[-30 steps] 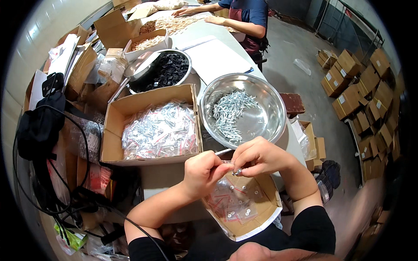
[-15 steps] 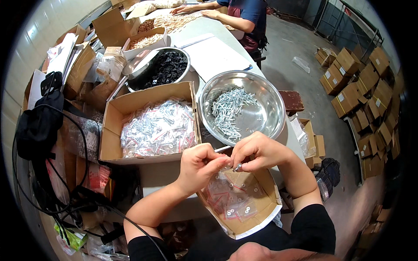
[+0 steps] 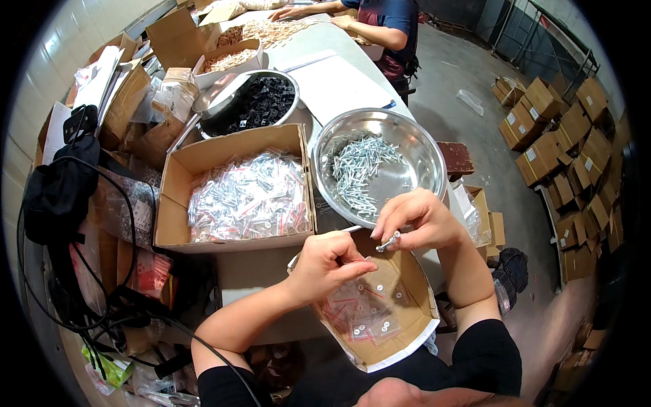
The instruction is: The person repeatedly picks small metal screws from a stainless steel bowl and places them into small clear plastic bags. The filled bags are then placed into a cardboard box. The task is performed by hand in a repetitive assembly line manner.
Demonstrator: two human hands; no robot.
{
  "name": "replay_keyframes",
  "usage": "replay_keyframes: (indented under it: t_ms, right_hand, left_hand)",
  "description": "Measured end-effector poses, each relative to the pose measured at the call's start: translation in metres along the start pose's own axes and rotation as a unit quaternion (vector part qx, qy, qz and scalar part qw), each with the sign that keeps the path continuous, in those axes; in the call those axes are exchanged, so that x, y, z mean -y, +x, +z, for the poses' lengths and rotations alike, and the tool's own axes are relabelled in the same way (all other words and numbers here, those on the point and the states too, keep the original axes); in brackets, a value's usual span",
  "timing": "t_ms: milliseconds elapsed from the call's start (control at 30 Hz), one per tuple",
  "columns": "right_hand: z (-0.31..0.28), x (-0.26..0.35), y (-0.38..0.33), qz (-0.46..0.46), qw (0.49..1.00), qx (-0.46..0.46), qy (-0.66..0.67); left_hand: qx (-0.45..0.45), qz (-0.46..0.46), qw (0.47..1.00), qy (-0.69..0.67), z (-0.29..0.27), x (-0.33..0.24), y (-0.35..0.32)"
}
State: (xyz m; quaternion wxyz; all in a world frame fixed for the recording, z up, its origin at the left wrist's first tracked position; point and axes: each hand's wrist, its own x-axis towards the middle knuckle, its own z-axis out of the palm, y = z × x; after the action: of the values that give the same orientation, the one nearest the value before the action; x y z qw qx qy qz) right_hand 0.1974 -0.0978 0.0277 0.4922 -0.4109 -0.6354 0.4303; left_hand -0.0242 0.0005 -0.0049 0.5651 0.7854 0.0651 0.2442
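Note:
My right hand (image 3: 422, 220) pinches a few silvery screws (image 3: 388, 242) between thumb and fingers, just below the steel bowl's near rim. Thumb and forefinger of my left hand (image 3: 332, 266) are pressed together, with a tiny pale bit at their tips that I cannot make out. Both hands hover over a shallow cardboard tray (image 3: 415, 325). Small clear zip bags (image 3: 359, 319) with red strips and round white pieces lie inside it. Many more screws (image 3: 363, 166) are heaped in the steel bowl (image 3: 424, 152).
A cardboard box (image 3: 166, 203) full of filled clear bags stands left of the bowl. Behind it, another bowl holds black parts (image 3: 264, 102). A co-worker (image 3: 386, 34) handles wooden pieces at the table's far end. Cables (image 3: 129, 224) hang at left; cartons (image 3: 542, 149) stack at right.
My hands have drawn apart. The right one has risen toward the bowl with screws in its fingertips, while the left has shifted slightly down and toward the right.

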Motion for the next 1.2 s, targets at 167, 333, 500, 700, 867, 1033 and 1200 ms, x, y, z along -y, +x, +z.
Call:
replay_keyframes:
  t_ms: [167,333,500,700,867,1033,1200]
  right_hand:
    - [0.014,-0.004,0.002,-0.026,0.999,-0.005,0.034]
    - [0.019,-0.005,0.002,-0.009,1.000,-0.009,0.025]
    - [0.023,-0.012,0.004,-0.007,1.000,0.001,-0.002]
    - [0.032,-0.008,0.007,-0.016,0.997,0.017,-0.076]
    - [0.035,-0.011,0.006,-0.038,0.997,0.018,-0.071]
    - [0.037,-0.009,0.008,-0.045,0.994,0.013,-0.103]
    - [0.036,-0.007,0.009,-0.053,0.989,0.018,-0.135]
  left_hand:
    - [0.003,0.007,1.000,0.019,0.009,0.004,0.002]
    - [0.007,0.043,0.999,0.006,0.008,0.014,0.002]
    - [0.053,-0.078,0.994,-0.056,0.010,0.017,-0.002]
    - [0.066,-0.036,0.995,-0.065,0.010,0.010,0.003]
    - [0.093,-0.057,0.992,-0.069,0.008,0.010,0.002]
    - [0.114,-0.072,0.988,-0.070,0.007,0.012,0.002]
    - [0.116,-0.081,0.985,-0.100,0.007,0.011,0.002]
